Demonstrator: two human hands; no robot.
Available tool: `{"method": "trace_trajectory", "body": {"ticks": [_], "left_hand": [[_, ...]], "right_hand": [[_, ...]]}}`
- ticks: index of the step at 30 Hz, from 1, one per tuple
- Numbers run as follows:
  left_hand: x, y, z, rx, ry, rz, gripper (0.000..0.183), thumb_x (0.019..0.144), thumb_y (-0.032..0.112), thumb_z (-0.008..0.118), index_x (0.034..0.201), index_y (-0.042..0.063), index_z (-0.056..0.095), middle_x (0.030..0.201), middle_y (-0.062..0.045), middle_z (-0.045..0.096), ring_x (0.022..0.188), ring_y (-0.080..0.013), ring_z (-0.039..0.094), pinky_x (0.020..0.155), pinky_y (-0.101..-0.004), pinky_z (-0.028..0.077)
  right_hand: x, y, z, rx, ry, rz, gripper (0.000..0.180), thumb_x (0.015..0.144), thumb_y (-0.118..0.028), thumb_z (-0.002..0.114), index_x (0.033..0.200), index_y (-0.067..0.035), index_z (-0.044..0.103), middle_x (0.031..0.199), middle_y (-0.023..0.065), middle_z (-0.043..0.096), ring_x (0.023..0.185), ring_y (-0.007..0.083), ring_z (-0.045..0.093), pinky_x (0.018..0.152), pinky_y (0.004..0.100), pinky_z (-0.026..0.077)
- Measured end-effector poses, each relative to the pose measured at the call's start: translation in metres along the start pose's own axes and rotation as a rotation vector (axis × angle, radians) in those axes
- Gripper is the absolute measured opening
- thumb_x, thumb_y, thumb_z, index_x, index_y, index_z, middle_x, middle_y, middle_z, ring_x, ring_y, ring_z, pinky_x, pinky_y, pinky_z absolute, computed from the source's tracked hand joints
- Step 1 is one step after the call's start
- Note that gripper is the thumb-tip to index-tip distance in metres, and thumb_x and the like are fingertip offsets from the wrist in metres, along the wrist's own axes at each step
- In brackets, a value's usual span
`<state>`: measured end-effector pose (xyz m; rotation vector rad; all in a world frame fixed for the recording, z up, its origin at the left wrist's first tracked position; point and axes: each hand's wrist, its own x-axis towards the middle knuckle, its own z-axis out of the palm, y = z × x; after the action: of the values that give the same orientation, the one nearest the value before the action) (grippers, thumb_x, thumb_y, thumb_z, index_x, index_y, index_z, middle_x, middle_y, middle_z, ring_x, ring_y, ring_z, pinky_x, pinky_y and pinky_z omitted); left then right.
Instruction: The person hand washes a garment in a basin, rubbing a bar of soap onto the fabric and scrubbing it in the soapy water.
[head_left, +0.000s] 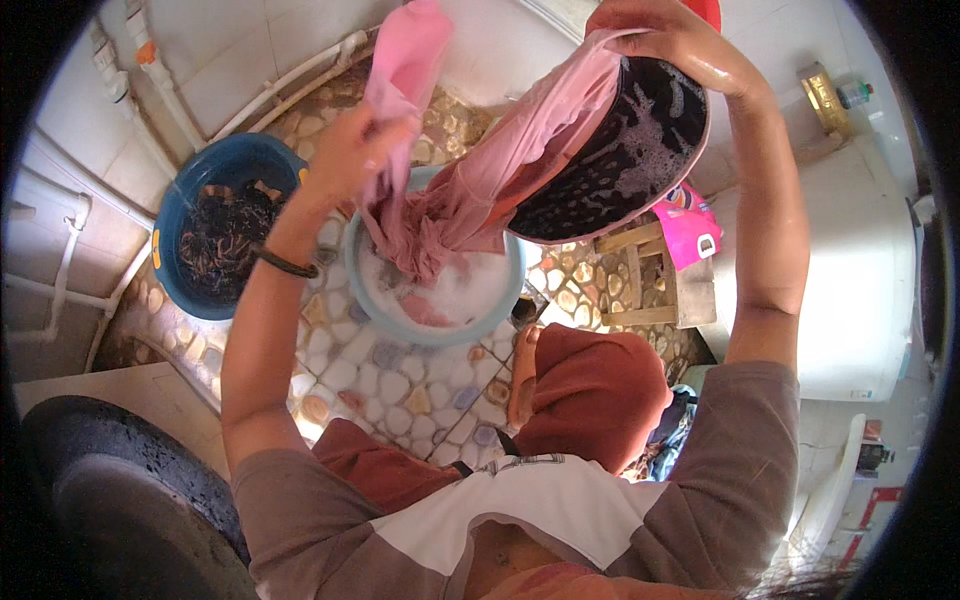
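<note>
A wet pink cloth garment (487, 187) with a dark, soapy panel (622, 150) is stretched above a light-blue basin (439, 337). The basin holds foamy water, and the garment's bunched lower part reaches into it. High at the right, my right hand (675, 45) grips the garment's upper edge beside the dark panel. My left hand (360, 150), slightly blurred, is at the pink part that rises at the upper left of the basin; whether its fingers close on the fabric is hard to make out.
A dark-blue tub (202, 307) with dark wet items stands at the left near white wall pipes (277, 86). Right of the basin are a wooden stool (694, 292), a pink packet (686, 225) and a white appliance-like box (847, 285). A large black round vessel (135, 442) is at the lower left.
</note>
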<state>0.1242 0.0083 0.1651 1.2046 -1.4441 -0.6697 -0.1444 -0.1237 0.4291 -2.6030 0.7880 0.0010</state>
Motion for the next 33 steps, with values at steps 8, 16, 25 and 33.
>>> {"method": "trace_trajectory", "body": {"ticks": [8, 16, 25, 33], "left_hand": [[-0.007, 0.039, 0.08, 0.767, 0.02, 0.053, 0.04, 0.082, 0.036, 0.069, 0.106, 0.004, 0.067, 0.081, -0.004, 0.064, 0.082, -0.0128, 0.062, 0.068, -0.0303, 0.049], [0.006, -0.015, -0.018, -0.074, 0.059, -0.165, 0.031, 0.084, 0.029, 0.066, 0.096, 0.001, 0.068, 0.077, 0.0, 0.064, 0.072, -0.0076, 0.057, 0.063, -0.0268, 0.045], [-0.007, -0.01, 0.019, 0.815, 0.156, -0.149, 0.04, 0.08, 0.037, 0.07, 0.091, -0.001, 0.063, 0.094, -0.014, 0.065, 0.079, -0.032, 0.063, 0.067, -0.0426, 0.047], [-0.027, -0.014, 0.108, 0.701, -0.099, 0.353, 0.074, 0.073, 0.038, 0.073, 0.129, 0.0, 0.044, 0.122, -0.021, 0.052, 0.116, -0.0389, 0.05, 0.094, -0.0451, 0.044]], "right_hand": [[0.007, -0.054, -0.008, -0.308, -0.081, 0.047, 0.036, 0.089, -0.028, 0.061, 0.108, 0.002, 0.064, 0.102, 0.0174, 0.068, 0.097, 0.023, 0.062, 0.09, 0.0349, 0.046], [0.0, 0.023, 0.005, -0.16, -0.149, 0.172, 0.046, 0.088, -0.038, 0.065, 0.113, 0.001, 0.066, 0.108, 0.0114, 0.065, 0.105, 0.0201, 0.058, 0.094, 0.0306, 0.042], [0.007, 0.034, 0.033, 0.223, -0.142, 0.143, 0.048, 0.089, -0.036, 0.061, 0.115, 0.004, 0.063, 0.11, 0.0101, 0.064, 0.109, 0.0177, 0.056, 0.099, 0.0294, 0.039], [0.007, 0.023, 0.077, 1.107, 0.128, 0.084, 0.036, 0.094, -0.015, 0.056, 0.124, 0.004, 0.055, 0.108, 0.0167, 0.063, 0.088, 0.0185, 0.066, 0.064, 0.0247, 0.057]]}}
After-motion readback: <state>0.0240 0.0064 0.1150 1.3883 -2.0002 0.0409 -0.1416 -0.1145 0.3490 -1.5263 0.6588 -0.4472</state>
